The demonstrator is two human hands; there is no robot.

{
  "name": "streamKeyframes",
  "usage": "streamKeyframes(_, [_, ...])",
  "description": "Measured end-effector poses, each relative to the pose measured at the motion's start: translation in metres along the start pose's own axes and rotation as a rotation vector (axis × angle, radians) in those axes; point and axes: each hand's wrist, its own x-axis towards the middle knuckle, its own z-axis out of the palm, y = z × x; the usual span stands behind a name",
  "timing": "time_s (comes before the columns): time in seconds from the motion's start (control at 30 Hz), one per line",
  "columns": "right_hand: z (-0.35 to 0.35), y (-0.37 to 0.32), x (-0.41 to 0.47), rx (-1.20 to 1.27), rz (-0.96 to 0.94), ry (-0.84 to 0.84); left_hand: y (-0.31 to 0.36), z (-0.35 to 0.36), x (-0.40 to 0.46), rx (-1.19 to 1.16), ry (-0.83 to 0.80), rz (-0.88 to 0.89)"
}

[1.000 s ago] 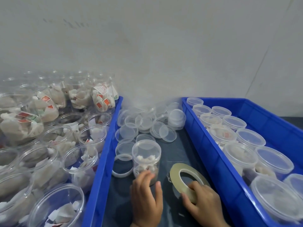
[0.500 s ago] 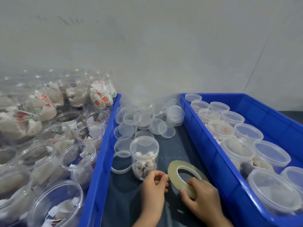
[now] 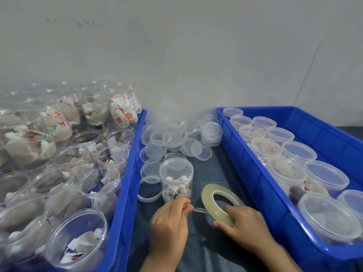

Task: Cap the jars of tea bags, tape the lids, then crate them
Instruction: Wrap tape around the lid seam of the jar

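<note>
A clear capped jar [image 3: 176,179] with tea bags inside stands on the dark cloth between two blue crates. Just in front of it, my left hand [image 3: 170,222] pinches the free end of a clear tape strip [image 3: 198,210]. That strip runs to a yellowish tape roll [image 3: 219,203], which my right hand [image 3: 245,224] grips at its near edge, tilted up off the cloth. The right blue crate [image 3: 255,173] holds several capped jars [image 3: 285,173]. The left blue crate [image 3: 127,193] is packed with open jars of tea bags [image 3: 100,185].
A heap of loose clear lids [image 3: 176,136] lies at the back of the cloth, against the grey wall. A loose plastic ring [image 3: 149,198] lies left of the capped jar. Crate walls close in the cloth strip on both sides.
My left hand left the jar's side, went to the tape roll and has pulled a short strip of tape off it. My right hand kept hold of the roll.
</note>
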Motion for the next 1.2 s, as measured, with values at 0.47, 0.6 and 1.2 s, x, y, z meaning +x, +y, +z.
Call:
streamKeyframes(0.47, [-0.012, 0.001, 0.036, -0.107, 0.024, 0.57, 0.009, 0.007, 0.018, -0.456, 0.266, -0.742])
streamKeyframes(0.6, [-0.012, -0.002, 0.052, -0.07, 0.047, 0.559, 0.005, 0.013, 0.019, -0.447, 0.263, -0.789])
streamKeyframes(1.2, [-0.004, -0.004, 0.071, -0.048, -0.038, 0.597, -0.013, 0.017, 0.015, -0.39, 0.226, -0.754])
